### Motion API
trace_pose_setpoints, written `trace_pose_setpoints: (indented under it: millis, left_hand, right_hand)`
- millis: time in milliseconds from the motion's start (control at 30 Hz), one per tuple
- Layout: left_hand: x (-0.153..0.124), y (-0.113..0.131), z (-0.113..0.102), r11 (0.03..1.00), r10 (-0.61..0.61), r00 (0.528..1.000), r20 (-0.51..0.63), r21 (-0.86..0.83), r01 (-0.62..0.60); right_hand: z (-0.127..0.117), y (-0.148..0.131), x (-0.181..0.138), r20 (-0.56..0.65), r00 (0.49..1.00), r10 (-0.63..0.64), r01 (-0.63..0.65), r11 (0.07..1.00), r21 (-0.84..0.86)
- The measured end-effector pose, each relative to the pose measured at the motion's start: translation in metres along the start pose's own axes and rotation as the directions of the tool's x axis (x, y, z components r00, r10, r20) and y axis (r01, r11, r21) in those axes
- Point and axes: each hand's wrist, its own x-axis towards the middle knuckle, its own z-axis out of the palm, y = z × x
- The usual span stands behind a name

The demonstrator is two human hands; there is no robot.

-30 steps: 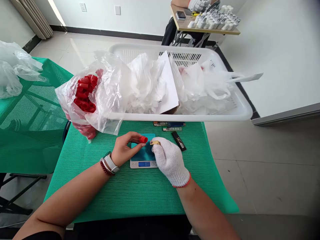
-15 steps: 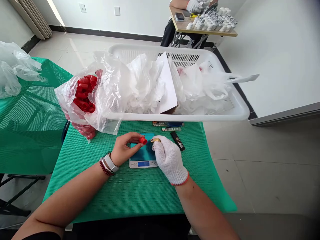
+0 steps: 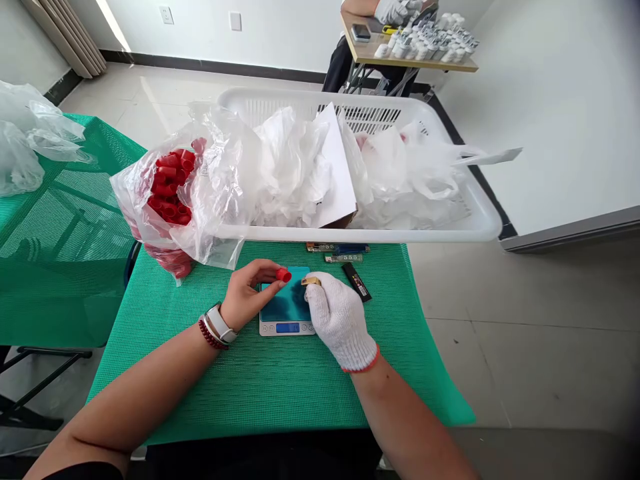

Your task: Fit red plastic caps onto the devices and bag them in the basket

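Between the thumb and fingers of my bare left hand (image 3: 251,288) is a short red plastic tube (image 3: 283,275), its round end turned toward my right hand. My right hand (image 3: 339,316), in a white knitted glove, is closed on a small brass-coloured metal tool (image 3: 311,281) with a hole near its end; the rest of it is hidden in the glove. Tube and tool are a little apart. Both hands are over a small digital scale (image 3: 280,308) with a blue-green plate and a lit display, whose digits I cannot read.
Beyond the scale stands a white plastic basket (image 3: 425,235) with plastic bags and cardboard. A clear bag of red tubes (image 3: 170,190) leans at its left. A black packet (image 3: 357,281) and clear strips (image 3: 344,258) lie on the green-covered table (image 3: 280,387). A co-worker (image 3: 395,12) sits behind.
My left hand has shifted slightly up and left, carrying the red tube a bit farther from the brass tool. My right hand has barely moved.
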Motion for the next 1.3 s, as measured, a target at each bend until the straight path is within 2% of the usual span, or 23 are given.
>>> trace_pose_setpoints:
  millis: [100,200,367,600,833,1000,1167,1300]
  left_hand:
    - [0.0007,-0.0017,-0.0006,0.998,-0.054,0.997,-0.048,-0.030,0.053]
    - [0.0011,-0.0022,-0.0010,0.999,-0.035,0.999,-0.038,0.011,0.035]
    - [0.0004,-0.0008,-0.0011,0.999,0.046,0.998,0.048,0.018,-0.047]
    - [0.0004,0.0000,-0.0010,0.998,0.027,1.000,-0.012,0.058,-0.027]
    - [0.0001,0.0013,-0.0019,0.995,0.036,0.999,0.022,0.089,-0.038]
    - [0.0008,0.0020,-0.0013,0.994,0.058,0.998,-0.020,0.090,-0.056]
    - [0.0003,0.0032,-0.0011,0.997,0.051,0.999,-0.002,0.058,-0.051]
    - [-0.0013,0.0010,-0.0013,1.000,0.023,1.000,0.014,-0.008,-0.022]
  right_hand:
    - [0.0016,-0.0010,-0.0003,0.013,0.999,-0.053,0.053,0.999,0.012]
    - [0.0010,-0.0011,-0.0007,-0.006,0.996,-0.084,0.084,0.996,0.018]
    - [-0.0020,-0.0010,0.0000,-0.016,1.000,-0.004,0.004,1.000,-0.005]
    - [-0.0016,-0.0036,-0.0003,0.026,0.998,-0.064,0.064,0.998,0.020]
    - [-0.0035,-0.0007,0.0007,-0.004,1.000,0.013,-0.013,1.000,0.024]
    - [-0.0032,-0.0022,0.0006,0.055,0.996,-0.066,0.063,0.996,0.062]
    - [-0.0033,-0.0008,0.0011,0.031,0.999,0.029,-0.031,0.996,0.082]
    - [-0.0037,-0.0011,0.0019,0.048,0.999,0.013,-0.017,0.997,0.075]
